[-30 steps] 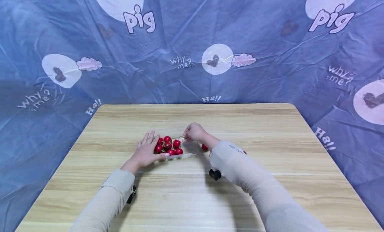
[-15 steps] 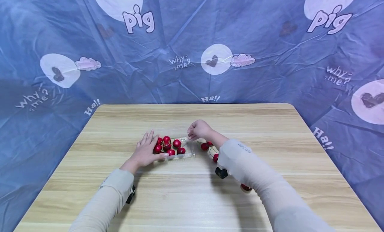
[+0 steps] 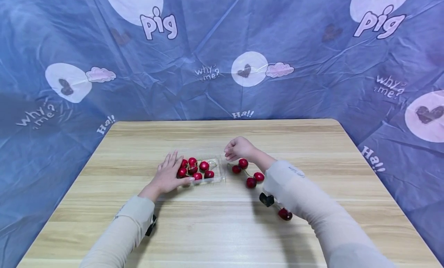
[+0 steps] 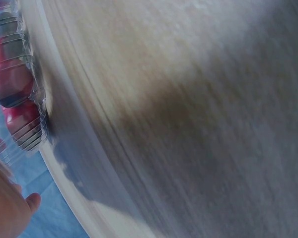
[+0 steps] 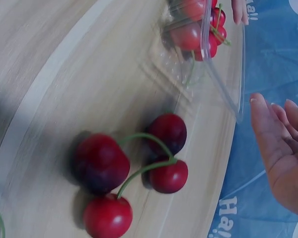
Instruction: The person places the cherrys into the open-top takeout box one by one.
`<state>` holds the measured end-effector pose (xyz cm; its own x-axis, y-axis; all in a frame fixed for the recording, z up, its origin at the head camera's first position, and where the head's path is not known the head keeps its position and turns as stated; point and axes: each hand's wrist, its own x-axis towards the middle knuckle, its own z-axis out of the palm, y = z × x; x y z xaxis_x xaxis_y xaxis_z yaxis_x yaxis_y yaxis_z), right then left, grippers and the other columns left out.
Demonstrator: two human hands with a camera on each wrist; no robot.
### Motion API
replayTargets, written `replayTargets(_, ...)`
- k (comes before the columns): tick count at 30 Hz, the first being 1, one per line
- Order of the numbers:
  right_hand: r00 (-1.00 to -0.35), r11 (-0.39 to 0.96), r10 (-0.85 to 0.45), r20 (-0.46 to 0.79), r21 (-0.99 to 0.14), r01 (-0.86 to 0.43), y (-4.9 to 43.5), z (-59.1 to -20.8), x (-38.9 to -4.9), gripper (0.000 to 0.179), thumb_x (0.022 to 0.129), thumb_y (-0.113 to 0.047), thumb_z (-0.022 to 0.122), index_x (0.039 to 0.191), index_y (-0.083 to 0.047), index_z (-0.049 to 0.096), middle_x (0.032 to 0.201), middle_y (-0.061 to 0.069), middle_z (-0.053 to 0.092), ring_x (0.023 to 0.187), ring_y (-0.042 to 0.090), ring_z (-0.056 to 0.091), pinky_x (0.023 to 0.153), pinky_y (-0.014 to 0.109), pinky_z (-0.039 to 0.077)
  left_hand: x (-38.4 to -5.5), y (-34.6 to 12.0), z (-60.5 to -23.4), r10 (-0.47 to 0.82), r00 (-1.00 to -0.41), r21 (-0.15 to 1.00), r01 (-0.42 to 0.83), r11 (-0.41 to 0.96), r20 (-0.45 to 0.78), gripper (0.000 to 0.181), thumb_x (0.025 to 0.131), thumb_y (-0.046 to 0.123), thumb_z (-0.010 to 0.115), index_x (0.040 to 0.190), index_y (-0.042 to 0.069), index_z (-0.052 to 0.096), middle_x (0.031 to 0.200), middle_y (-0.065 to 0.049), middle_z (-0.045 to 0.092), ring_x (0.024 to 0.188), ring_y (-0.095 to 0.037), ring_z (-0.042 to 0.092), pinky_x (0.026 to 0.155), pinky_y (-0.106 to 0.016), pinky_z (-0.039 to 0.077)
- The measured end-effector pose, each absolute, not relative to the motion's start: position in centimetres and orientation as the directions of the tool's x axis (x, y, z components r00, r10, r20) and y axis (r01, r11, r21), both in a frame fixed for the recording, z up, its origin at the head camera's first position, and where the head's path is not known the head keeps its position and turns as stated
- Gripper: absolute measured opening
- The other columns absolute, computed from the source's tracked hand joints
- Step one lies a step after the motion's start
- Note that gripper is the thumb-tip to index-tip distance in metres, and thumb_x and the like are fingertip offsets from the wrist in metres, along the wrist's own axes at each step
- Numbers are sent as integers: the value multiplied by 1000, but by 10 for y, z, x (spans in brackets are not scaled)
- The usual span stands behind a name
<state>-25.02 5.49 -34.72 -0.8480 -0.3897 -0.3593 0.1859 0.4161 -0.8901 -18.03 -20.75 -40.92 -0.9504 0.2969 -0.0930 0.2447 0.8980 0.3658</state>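
A clear plastic box (image 3: pixel 219 178) holds several red cherries (image 3: pixel 204 166) with green stems, mostly toward its left side. My left hand (image 3: pixel 167 175) rests against the box's left end, fingers stretched out and thumb along the near edge. In the left wrist view, part of that hand (image 4: pixel 9 206) shows below the box (image 4: pixel 38 99). Just right of the box, my right hand (image 3: pixel 240 148) hovers over the table with relaxed fingers. Nothing shows between those fingers in the right wrist view, where the hand (image 5: pixel 288 161) is apart from the box wall (image 5: pixel 221 79).
Several loose cherries (image 3: pixel 251 182) lie on the wooden table (image 3: pixel 208 229) right of the box, under and near my right forearm. Another dark red cherry (image 3: pixel 285 214) lies closer to me, beside the right sleeve. A blue printed cloth (image 3: pixel 194 94) hangs behind the table.
My right hand has let go of a cherry stem at the box and moved right, away from it. One cherry in the box has shifted slightly right. The left hand stays put.
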Motion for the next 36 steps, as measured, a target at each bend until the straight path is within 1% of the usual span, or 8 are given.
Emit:
replayTargets(4,-847,423,-396,-355,-889,175,64,-348,-250,21,85,1,49,98,18,52,74,17,59,65,22,60,70,37,49,-182,-209,-410,300,-949,365,248,897,-94,95,72,69,42,137,3,19,142,-17,-1,127,-36,-4,94,-60,9)
replayTargets(8,-846,420,-404,-349,-892,167,74,-351,-249,20,86,0,48,97,17,53,78,18,60,73,29,60,72,39,48,-184,-211,-411,299,-950,364,248,898,-92,95,72,69,42,137,3,19,142,-17,-1,127,-36,-4,94,-60,9)
replayTargets(11,-841,412,-409,-354,-894,176,81,-353,-249,23,86,-1,48,100,18,51,84,24,59,81,35,59,73,38,48,-186,-212,-413,300,-949,366,248,897,-91,95,72,69,42,137,4,19,143,-16,-2,127,-35,-5,94,-60,9)
replayTargets(15,-835,407,-409,-368,-893,193,89,-358,-251,26,86,-1,49,103,19,49,92,30,56,83,36,58,74,37,48,-190,-214,-414,308,-946,364,255,896,-96,96,71,70,41,137,4,18,143,-16,-2,127,-35,-5,94,-60,8)
replayTargets(20,-833,407,-403,-380,-889,209,96,-363,-251,26,85,0,50,103,19,49,91,28,58,82,35,58,76,39,47,-193,-216,-416,316,-944,364,262,894,-98,96,72,70,39,138,4,17,143,-16,-3,127,-36,-5,94,-60,7)
replayTargets(27,-825,405,-429,-368,-895,188,105,-371,-250,23,83,1,51,100,17,52,93,26,59,84,33,59,79,40,45,-197,-218,-417,320,-943,370,266,890,-94,96,71,71,39,138,5,17,143,-16,-3,127,-36,-5,94,-60,7)
replayTargets(32,-822,421,-424,-380,-887,192,108,-379,-250,20,81,3,54,97,15,55,91,22,61,82,28,60,81,42,43,-198,-220,-419,319,-944,369,267,890,-88,96,72,70,40,137,4,18,143,-16,-2,127,-36,-5,94,-60,7)
replayTargets(36,-820,445,-423,-386,-877,184,109,-385,-250,19,78,3,58,94,12,58,87,16,63,78,22,61,80,41,44,-198,-219,-418,318,-944,365,268,891,-83,96,72,70,40,137,4,18,143,-16,-2,127,-36,-4,94,-60,8)
